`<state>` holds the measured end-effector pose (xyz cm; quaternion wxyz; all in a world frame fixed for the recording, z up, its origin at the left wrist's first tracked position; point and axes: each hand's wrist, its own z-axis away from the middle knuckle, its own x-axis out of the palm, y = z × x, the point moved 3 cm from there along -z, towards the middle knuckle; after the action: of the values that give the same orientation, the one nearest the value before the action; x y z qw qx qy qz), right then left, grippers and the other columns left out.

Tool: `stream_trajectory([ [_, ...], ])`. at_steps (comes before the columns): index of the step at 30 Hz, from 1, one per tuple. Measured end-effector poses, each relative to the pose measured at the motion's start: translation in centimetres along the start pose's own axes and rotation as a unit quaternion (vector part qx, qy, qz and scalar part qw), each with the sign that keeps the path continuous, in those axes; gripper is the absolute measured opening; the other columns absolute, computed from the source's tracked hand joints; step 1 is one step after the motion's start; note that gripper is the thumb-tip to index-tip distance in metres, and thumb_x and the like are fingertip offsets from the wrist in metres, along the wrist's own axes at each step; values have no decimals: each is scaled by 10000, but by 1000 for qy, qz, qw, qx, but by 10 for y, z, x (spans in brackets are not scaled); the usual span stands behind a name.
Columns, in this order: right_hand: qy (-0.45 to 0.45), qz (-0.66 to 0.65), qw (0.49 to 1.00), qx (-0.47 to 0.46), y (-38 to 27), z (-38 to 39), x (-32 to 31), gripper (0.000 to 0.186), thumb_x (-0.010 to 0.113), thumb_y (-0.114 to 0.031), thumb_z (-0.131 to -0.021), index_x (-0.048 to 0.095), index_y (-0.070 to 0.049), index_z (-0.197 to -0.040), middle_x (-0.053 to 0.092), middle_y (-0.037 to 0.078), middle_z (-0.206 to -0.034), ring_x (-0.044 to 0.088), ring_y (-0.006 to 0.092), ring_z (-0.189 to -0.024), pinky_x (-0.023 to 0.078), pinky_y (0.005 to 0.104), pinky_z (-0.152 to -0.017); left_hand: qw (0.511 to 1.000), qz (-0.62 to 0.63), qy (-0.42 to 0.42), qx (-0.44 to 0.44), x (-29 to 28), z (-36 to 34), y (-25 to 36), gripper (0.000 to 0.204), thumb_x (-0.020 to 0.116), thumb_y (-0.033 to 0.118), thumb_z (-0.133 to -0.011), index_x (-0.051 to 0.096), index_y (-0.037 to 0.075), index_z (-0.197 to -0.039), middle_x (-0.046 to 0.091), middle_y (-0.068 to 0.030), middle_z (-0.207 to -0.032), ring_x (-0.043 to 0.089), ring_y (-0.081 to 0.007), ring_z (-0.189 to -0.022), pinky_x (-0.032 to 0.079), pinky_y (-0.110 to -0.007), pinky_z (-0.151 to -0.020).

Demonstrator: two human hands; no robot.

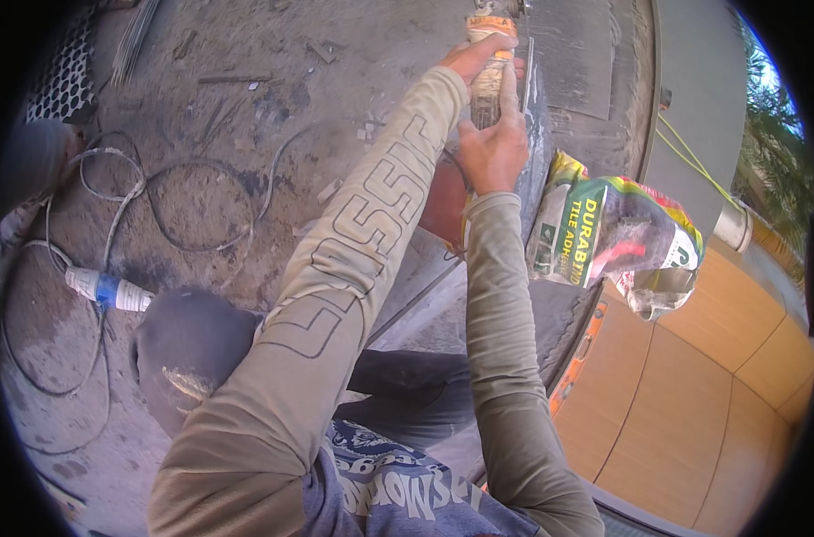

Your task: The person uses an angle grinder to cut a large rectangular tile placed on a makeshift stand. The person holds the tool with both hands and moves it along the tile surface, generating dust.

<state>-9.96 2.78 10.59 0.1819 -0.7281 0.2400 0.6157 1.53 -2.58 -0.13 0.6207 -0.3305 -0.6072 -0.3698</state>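
Both my hands grip a dusty angle grinder with an orange band, at the top of the view. My left hand is closed round the body just below the band. Lower on the body is my right hand, closed round the rear end with one finger stretched along the casing. The front of the tool runs up to the top edge, and its disc cannot be made out. A grey tile-like slab edge lies right beside the tool. Below my hands, a reddish-brown piece shows partly behind my forearms.
A crumpled yellow-and-green plastic bag stands right of my right forearm. An orange spirit level lies by wood-coloured panels. Loose cable and a white-and-blue connector cover the left floor. Another person is partly visible at far left.
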Motion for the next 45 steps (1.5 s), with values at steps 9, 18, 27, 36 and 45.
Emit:
stream_trajectory([
  [9,20,15,999,-31,6,-2,4,971,807,-161,-753,477,-246,-1663,755,278,-1096,732,476,-1051,571,535,-952,1000,10,9,8,-1,-2,0,697,849,345,-918,545,-35,-1417,751,-249,-1232,779,-329,-1101,668,-437,-972],
  [18,3,9,1000,-27,2,-1,0,1008,796,-126,-755,439,-303,-1681,719,259,-1105,717,471,-1026,578,542,-918,1000,-1,26,9,0,2,0,733,859,355,-909,544,-46,-1435,755,-240,-1227,779,-325,-1100,668,-431,-959],
  [27,-8,10,1000,8,-7,1,-7,991,801,-132,-775,444,-311,-1682,749,267,-1179,727,470,-1097,575,533,-973,1000,19,5,-11,-7,-8,2,708,795,340,-952,498,-42,-1470,745,-262,-1232,777,-343,-1087,670,-451,-960],
  [36,-66,32,997,19,-2,-1,-15,1039,808,-120,-788,379,-334,-1710,698,249,-1181,704,464,-1109,563,540,-993,1000,12,13,-5,2,6,7,634,746,291,-982,497,-45,-1458,756,-270,-1196,783,-359,-1070,671,-463,-966],
  [45,-20,55,998,-6,0,2,-7,1010,819,-193,-797,392,-363,-1696,655,247,-1145,713,503,-993,588,579,-876,999,25,15,-13,1,3,3,621,779,274,-964,531,-65,-1421,764,-247,-1186,790,-318,-1053,676,-425,-942],
])
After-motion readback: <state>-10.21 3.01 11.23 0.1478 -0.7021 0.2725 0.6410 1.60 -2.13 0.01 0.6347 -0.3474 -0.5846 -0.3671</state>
